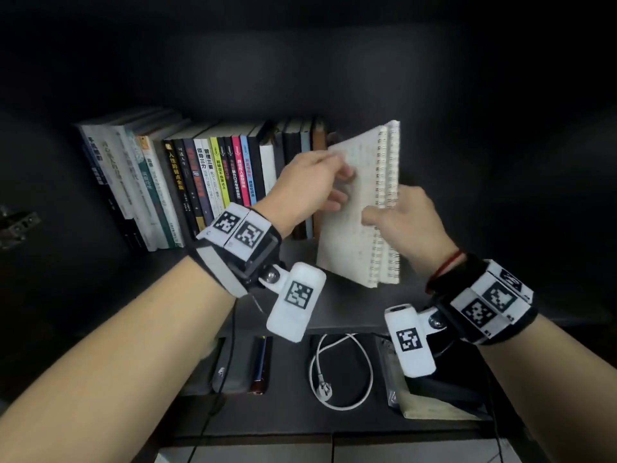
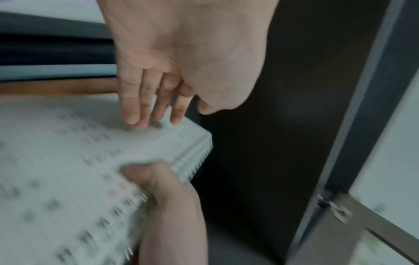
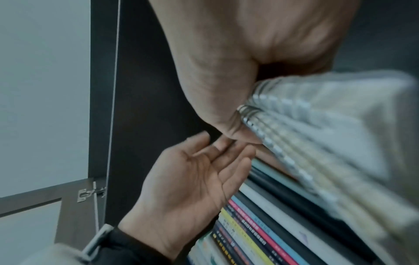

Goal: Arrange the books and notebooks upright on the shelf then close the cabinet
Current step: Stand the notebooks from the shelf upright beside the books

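Most books already stand upright on the shelf. My right hand grips the spiral notebooks just beside that row, tilted; my left hand rests flat-fingered against their cover. Standing them and closing the cabinet remain.

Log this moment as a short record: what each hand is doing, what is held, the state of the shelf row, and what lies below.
held item: spiral notebooks, white, tilted, beside the row
right hand: grips the notebooks at the spiral edge
left hand: fingers straight, resting on the notebook cover
shelf row: books standing upright, spines out
lower shelf: white power cable, coiled
cabinet: open
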`<action>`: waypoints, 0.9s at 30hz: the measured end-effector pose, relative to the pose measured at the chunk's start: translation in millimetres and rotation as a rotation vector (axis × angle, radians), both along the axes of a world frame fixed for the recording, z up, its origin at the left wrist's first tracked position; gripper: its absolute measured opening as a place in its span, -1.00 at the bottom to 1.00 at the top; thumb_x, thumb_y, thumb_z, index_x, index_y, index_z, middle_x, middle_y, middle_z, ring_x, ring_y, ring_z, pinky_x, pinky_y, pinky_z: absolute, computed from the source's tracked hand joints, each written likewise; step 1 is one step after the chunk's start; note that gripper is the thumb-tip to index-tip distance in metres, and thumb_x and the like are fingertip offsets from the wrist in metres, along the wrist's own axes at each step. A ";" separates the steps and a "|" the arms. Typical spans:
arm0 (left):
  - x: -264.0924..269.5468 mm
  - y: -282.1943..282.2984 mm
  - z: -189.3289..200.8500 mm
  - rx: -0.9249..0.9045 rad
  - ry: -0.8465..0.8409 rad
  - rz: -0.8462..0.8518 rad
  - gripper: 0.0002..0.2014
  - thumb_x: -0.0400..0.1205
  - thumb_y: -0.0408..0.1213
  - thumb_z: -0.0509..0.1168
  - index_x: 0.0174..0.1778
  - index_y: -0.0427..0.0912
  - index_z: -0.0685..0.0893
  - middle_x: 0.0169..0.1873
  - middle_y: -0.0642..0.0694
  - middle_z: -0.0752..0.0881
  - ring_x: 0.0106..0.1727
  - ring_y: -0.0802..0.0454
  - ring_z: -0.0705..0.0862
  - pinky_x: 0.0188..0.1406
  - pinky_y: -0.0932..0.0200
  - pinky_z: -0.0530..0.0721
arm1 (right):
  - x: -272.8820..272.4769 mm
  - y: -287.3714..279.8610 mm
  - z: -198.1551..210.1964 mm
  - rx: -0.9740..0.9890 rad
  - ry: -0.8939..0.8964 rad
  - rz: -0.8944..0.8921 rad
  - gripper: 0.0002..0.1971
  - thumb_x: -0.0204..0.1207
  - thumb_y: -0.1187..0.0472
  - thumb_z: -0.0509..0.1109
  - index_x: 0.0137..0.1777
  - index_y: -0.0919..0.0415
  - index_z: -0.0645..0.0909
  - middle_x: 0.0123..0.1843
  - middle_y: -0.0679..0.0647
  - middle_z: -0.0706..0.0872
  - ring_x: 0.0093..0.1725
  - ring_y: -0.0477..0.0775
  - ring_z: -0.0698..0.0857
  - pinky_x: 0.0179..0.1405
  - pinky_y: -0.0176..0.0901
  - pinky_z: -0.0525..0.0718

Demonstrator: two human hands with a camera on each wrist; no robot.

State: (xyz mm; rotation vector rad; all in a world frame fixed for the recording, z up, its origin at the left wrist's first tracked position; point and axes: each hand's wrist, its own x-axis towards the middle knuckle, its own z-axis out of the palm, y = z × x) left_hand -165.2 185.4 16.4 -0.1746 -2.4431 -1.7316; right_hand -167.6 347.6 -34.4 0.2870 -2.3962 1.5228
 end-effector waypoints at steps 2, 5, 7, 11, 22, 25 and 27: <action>-21.4 -3.8 -9.0 0.001 -0.064 0.031 -0.73 0.78 -0.23 0.19 0.18 -0.30 0.73 0.15 -0.18 0.76 -0.02 -0.10 0.77 0.16 -0.06 0.80 | -1.6 5.6 -2.4 -0.036 0.032 -0.043 -0.85 0.45 0.30 0.47 -0.01 0.16 0.79 -0.16 -0.16 0.81 -0.09 -0.07 0.80 -0.27 -0.33 0.66; -44.2 -2.7 -22.9 -0.025 -0.149 0.011 -0.59 0.78 -0.06 0.17 0.44 -0.25 0.60 0.33 -0.15 0.66 0.34 -0.09 0.64 0.48 -0.17 0.58 | -2.1 7.4 -8.9 0.000 0.117 -0.084 -0.87 0.50 0.30 0.43 -0.02 0.10 0.72 -0.22 -0.26 0.74 -0.16 -0.23 0.73 -0.29 -0.56 0.59; -50.4 1.9 -24.3 0.111 -0.225 -0.040 -0.40 0.78 0.14 0.08 0.66 -0.15 0.39 0.62 -0.12 0.46 0.61 -0.08 0.43 0.61 -0.12 0.41 | -3.2 5.2 -12.1 0.041 0.160 -0.089 -0.87 0.51 0.29 0.42 0.01 0.13 0.73 -0.25 -0.24 0.73 -0.24 -0.28 0.68 -0.31 -0.70 0.50; -61.2 10.2 -15.9 0.247 -0.316 -0.138 -0.02 0.56 0.54 -0.04 0.75 -0.10 0.24 0.64 -0.15 0.44 0.64 -0.09 0.42 0.52 -0.12 0.44 | -10.0 -4.3 -17.5 0.122 0.199 -0.090 -0.87 0.51 0.22 0.41 -0.01 0.23 0.72 -0.28 -0.12 0.74 -0.17 -0.02 0.69 -0.23 -0.72 0.46; -67.9 20.1 -7.1 0.394 -0.165 -0.064 -0.19 0.58 0.49 0.07 0.41 -0.13 0.67 0.20 -0.17 0.82 0.23 -0.11 0.80 0.45 -0.13 0.61 | -41.9 -20.8 -17.4 0.220 0.087 0.134 -0.81 0.44 0.15 0.48 -0.03 0.24 0.67 -0.09 0.15 0.85 0.00 0.23 0.80 0.10 0.13 0.76; -60.5 22.4 -3.1 0.371 -0.155 -0.103 -0.16 0.62 0.47 0.02 0.54 -0.15 0.56 0.36 -0.16 0.73 0.35 -0.09 0.71 0.53 -0.17 0.53 | -49.2 -16.5 -15.6 0.191 -0.083 0.264 -0.58 0.30 0.08 0.63 0.16 0.12 0.70 0.02 0.06 0.88 0.06 0.10 0.85 0.15 0.17 0.82; -55.5 24.9 -1.4 0.348 -0.161 -0.118 -0.15 0.64 0.47 -0.03 0.68 -0.10 0.38 0.53 -0.14 0.58 0.50 -0.08 0.58 0.60 -0.23 0.40 | -50.8 -15.5 -18.7 0.158 -0.214 0.332 -0.49 0.31 0.17 0.63 0.29 0.13 0.65 0.09 0.12 0.87 0.06 0.15 0.87 0.02 0.27 0.88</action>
